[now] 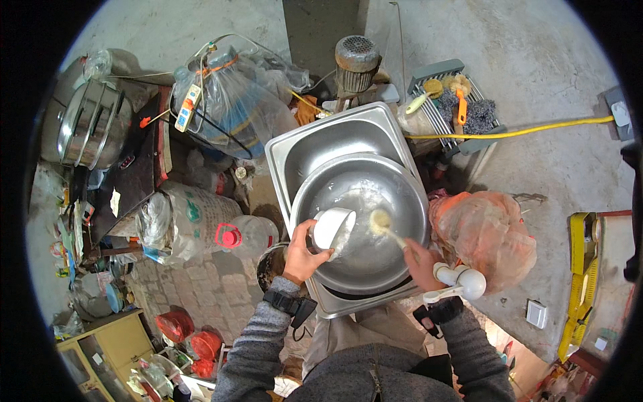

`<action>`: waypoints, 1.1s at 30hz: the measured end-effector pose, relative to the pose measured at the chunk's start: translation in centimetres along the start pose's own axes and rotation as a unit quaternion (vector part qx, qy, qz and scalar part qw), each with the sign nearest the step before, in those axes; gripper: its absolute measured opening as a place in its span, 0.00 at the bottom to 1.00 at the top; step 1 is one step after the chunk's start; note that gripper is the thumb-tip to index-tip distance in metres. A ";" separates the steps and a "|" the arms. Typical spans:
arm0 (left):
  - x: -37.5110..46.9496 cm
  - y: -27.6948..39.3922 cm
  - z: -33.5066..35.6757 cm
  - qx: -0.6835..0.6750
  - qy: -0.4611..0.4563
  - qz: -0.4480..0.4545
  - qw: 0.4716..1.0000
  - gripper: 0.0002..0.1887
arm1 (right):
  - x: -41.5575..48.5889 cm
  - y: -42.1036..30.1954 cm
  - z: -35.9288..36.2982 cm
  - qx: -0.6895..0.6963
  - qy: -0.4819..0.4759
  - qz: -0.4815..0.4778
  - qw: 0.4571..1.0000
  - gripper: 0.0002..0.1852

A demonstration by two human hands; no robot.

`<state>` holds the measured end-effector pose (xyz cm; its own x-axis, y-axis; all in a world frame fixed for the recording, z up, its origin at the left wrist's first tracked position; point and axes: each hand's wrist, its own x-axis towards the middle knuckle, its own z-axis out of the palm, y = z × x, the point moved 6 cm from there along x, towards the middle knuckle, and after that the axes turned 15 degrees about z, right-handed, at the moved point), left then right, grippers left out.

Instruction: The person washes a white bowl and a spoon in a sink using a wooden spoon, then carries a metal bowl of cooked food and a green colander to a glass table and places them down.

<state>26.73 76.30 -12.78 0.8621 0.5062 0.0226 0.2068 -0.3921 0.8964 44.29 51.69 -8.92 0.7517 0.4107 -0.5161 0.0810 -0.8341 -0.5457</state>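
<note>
Tilted over the left part of a large round metal basin (321, 186) is a white bowl (331, 226), gripped at its rim and base by my left hand (303, 255). My right hand (423, 266) holds a long-handled round brush (381, 222) by its handle, the bristle head over the basin's middle, to the right of the bowl and apart from it. Water with whitish suds lies in the basin. The basin rests in a stainless steel sink (329, 123). A white plastic tap or valve (469, 283) overlaps my right hand and wrist in the view, partly hiding them.
Behind the sink stands an electric motor (356, 60). A rack (436, 70) with brushes and scourers is at the back right, a yellow hose (545, 127) beside it. Orange-red plastic bags (485, 241) sit right of the basin. A clear plastic jug (251, 236) and a sack (201, 216) stand left.
</note>
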 end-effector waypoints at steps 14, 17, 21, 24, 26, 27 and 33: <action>2.2 4.4 -0.2 0.242 -0.090 0.080 0.963 0.41 | -6.0 -6.3 0.2 -0.049 0.003 -0.188 0.981 0.20; 2.1 4.4 0.3 0.239 -0.094 0.058 0.965 0.40 | -5.0 -8.3 -0.6 -0.092 0.055 -0.229 0.968 0.20; 2.0 4.4 0.7 0.239 -0.111 0.075 0.962 0.42 | -5.1 -7.4 -0.8 -0.093 0.030 -0.168 0.981 0.21; 1.6 4.2 0.9 0.246 -0.128 0.074 0.958 0.41 | -7.1 -6.3 0.3 -0.127 -0.008 -0.212 0.969 0.20; 1.5 4.0 1.2 0.240 -0.127 0.067 0.960 0.41 | -6.0 -4.9 0.5 -0.050 0.023 -0.192 0.980 0.19; 1.4 3.9 1.2 0.239 -0.123 0.065 0.961 0.40 | -4.3 -3.9 1.1 -0.093 0.027 -0.173 0.980 0.19; 1.5 4.2 1.4 0.228 -0.119 0.073 0.964 0.39 | 4.1 2.8 2.7 -0.043 0.087 -0.032 0.995 0.16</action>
<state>29.50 74.32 -9.60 0.9678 0.2513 -0.0166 0.2102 -0.7698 0.6027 45.82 52.07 -14.34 0.8444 0.4001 -0.3564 0.1821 -0.8399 -0.5113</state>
